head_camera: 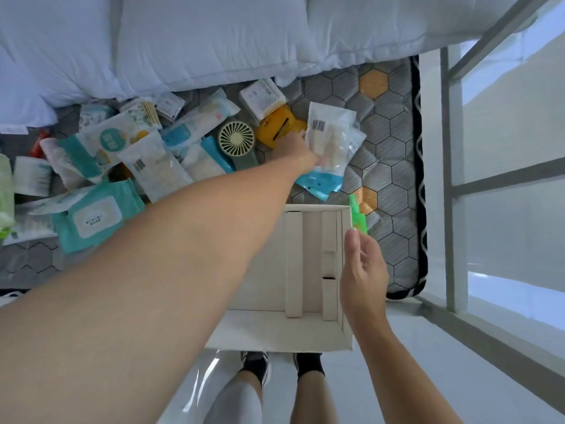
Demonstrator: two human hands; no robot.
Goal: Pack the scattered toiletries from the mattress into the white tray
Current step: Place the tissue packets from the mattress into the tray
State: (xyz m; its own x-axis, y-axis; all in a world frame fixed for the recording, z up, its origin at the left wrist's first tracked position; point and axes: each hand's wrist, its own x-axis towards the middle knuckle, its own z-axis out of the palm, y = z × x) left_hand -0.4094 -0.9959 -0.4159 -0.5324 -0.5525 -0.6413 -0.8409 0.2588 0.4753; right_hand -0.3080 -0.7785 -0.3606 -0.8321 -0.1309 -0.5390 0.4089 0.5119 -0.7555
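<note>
The white tray (305,328) sits at the near edge of the mattress (388,130), with cardboard dividers inside and no toiletries in it. My left hand (301,148) reaches far over the mattress and grips a clear plastic packet (331,130) with a barcode; a blue-and-white packet (321,182) hangs just below it. My right hand (362,270) hovers over the tray's right wall, fingers relaxed, holding nothing. Several wipe packs and sachets (101,215) lie scattered on the left of the mattress.
A small pale green fan (237,139) and a yellow packet (276,125) lie beside my left hand. A green item (357,215) lies by the tray's far right corner. A white duvet (198,41) covers the back. Metal bed rails (449,179) stand at the right.
</note>
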